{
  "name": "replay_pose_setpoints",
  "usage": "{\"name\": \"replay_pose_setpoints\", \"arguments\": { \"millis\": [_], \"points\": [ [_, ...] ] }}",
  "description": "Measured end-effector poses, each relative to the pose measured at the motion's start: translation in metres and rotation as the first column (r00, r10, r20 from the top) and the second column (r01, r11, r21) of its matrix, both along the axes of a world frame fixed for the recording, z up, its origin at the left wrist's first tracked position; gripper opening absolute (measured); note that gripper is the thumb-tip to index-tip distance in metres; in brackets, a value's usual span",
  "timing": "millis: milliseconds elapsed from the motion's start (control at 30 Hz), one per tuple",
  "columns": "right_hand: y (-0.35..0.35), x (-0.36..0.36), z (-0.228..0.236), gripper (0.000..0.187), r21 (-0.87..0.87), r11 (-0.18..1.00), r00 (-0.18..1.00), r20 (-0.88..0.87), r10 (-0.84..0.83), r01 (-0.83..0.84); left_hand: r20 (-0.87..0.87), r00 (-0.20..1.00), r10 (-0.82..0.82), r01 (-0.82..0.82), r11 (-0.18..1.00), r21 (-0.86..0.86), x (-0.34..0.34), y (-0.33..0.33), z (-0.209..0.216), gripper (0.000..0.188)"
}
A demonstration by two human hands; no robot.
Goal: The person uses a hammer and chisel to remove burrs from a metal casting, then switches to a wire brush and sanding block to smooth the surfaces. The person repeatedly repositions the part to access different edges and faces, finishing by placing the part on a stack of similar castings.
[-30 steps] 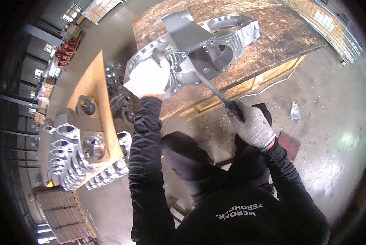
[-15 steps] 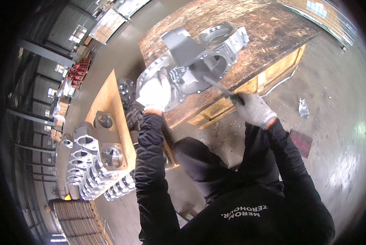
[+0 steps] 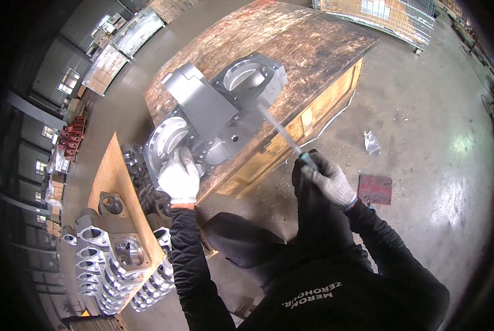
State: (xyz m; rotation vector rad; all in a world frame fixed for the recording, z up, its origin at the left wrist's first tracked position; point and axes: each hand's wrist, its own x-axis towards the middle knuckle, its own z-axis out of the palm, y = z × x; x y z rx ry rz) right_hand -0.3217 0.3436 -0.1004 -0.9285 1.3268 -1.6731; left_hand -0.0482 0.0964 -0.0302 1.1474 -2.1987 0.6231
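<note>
A large grey metal casting [image 3: 200,105] with round openings rests on the worn wooden crate top in front of me. My left hand [image 3: 180,175], in a white glove, grips its near left edge beside a round opening, fingers curled over the rim. In my gloved right hand [image 3: 329,179] is a long, thin, file-like tool [image 3: 283,131] with a teal handle. My fingers are closed round that handle. The tool's far end is blurred by motion and lies at the casting's right side; whether it touches the metal I cannot tell.
The wooden crate [image 3: 318,113] has a squared front edge close to my knees. On the left, several grey castings [image 3: 112,259] stand by an upright plywood sheet [image 3: 110,171]. A reddish plate [image 3: 375,189] and a crumpled clear plastic piece [image 3: 371,142] lie on the floor at right.
The casting has been turned over on the crate, and a different face shows. Both hands keep their holds; the tool has drawn back from the opening. The whole view has shifted.
</note>
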Motion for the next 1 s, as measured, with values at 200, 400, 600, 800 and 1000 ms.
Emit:
{"name": "replay_pose_setpoints", "arguments": {
  "millis": [200,400,600,800,1000],
  "points": [
    [-0.066,-0.010,-0.013,0.037,0.004,0.979,0.907,0.374,-0.192,0.205,-0.087,0.995,0.053,-0.049,0.998,0.046,-0.011,0.003,0.006,0.036],
    [-0.141,-0.017,-0.012,0.040,-0.004,0.922,0.863,0.356,-0.360,0.386,-0.098,0.994,0.057,-0.059,0.998,-0.025,-0.016,-0.005,0.000,0.034],
    [-0.175,-0.035,0.019,0.037,0.011,0.938,0.905,0.259,-0.337,0.346,-0.071,0.997,0.006,-0.022,0.973,-0.231,0.001,-0.016,-0.020,0.033],
    [-0.153,-0.031,-0.009,0.036,0.086,0.924,0.899,0.213,-0.382,0.372,-0.034,0.994,0.101,-0.102,0.995,-0.022,-0.007,-0.008,-0.012,0.033],
    [-0.167,-0.037,-0.019,0.039,0.111,0.930,0.905,0.217,-0.365,0.349,-0.107,0.993,0.041,-0.056,0.988,-0.144,-0.009,-0.012,-0.015,0.035]
  ]
}}
